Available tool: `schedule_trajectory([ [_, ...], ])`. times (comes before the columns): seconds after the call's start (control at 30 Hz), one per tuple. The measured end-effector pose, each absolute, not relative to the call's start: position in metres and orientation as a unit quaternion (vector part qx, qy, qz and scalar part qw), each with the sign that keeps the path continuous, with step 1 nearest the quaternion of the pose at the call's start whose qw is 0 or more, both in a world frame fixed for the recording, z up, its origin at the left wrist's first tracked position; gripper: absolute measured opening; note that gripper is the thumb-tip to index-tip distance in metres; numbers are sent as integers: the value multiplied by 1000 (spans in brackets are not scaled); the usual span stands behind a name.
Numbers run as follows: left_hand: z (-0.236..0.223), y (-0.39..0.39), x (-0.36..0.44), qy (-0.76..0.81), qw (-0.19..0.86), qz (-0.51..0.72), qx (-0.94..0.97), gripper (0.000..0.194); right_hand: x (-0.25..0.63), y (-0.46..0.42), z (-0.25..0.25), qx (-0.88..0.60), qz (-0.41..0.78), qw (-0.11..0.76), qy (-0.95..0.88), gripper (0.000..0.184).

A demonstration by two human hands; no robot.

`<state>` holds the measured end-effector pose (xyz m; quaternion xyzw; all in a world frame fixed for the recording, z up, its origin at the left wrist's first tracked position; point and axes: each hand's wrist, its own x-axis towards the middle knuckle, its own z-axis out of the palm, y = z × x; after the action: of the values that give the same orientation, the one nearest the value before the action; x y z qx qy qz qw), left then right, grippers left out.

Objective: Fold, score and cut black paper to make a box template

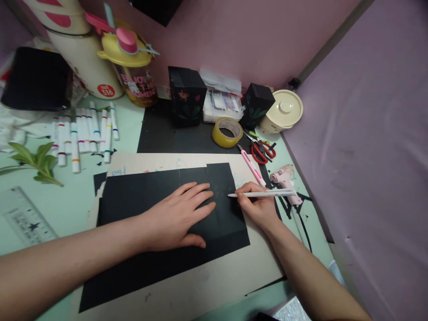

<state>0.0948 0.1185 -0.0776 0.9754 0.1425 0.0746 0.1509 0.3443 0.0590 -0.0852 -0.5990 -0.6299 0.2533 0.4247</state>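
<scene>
Black card (133,191) lies over a pale board (180,285), with a notched upper edge and faint light marks near its right end. My left hand (183,214) rests flat on the card, fingers spread. Between the fingers of my right hand (257,205) is a slim white pen (264,193). Its tip points left, over the card's right part; whether it touches the surface I cannot tell. Just above that hand lies a pink craft knife (252,166).
Behind stand two decorated black boxes (187,96), a yellow tape roll (227,132) and red-handled scissors (263,151). A pink glue gun (286,180) lies right. Several markers (75,147), a leafy sprig (40,162), a clear ruler (26,218) and a yellow-lidded cup (133,76) are left.
</scene>
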Motion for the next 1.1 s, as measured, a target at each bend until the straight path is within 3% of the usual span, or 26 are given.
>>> schedule_trajectory([
  [0.77, -77, 118, 95, 144, 150, 72, 975, 72, 343, 59, -84, -613, 277, 430, -602, 13],
  [0.97, -71, 118, 95, 149, 139, 46, 978, 70, 352, 59, -88, -598, 248, 550, -527, 13],
  [1.1, -72, 118, 96, 144, 142, 47, 978, 72, 359, 62, -94, -600, 231, 579, -502, 12],
])
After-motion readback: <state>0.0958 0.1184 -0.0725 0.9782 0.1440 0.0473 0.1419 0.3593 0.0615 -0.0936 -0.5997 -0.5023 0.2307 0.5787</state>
